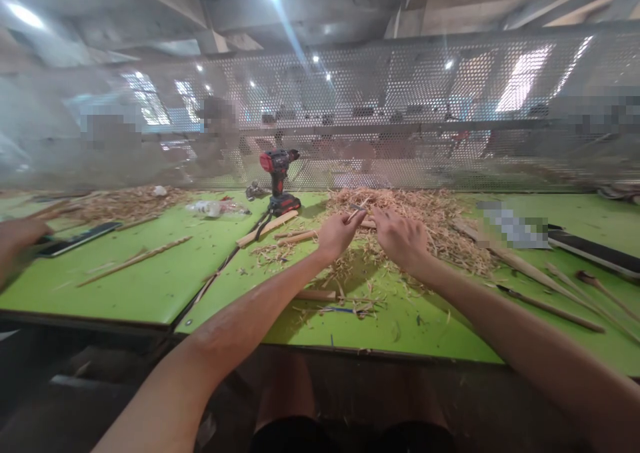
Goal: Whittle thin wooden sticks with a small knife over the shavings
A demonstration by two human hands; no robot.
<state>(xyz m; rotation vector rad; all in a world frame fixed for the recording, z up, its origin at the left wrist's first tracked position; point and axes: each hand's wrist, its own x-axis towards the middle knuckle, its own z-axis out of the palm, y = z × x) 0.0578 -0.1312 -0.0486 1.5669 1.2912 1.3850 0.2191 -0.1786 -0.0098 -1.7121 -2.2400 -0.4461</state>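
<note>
My left hand [336, 235] is closed in a pinch near the middle of the green table, with a thin pale stick [356, 217] showing at its fingertips. Just to its right, my right hand [403, 238] has its fingers curled and pressed together close to the stick's end. What lies under those fingers is hidden. Both hands are over the near side of a heap of curled wood shavings [445, 229]. Below them on the table lie a short wooden piece [316, 295] and a thin blue strip [345, 310].
A red and black cordless drill [278, 181] stands upright behind the hands. Wooden strips [270, 229] lie near it, with a clear plastic bag [217, 208] to the left. Long sticks [555, 309] lie on the right. A co-worker's hand [23, 236] is at far left. A perforated screen [350, 106] spans the back.
</note>
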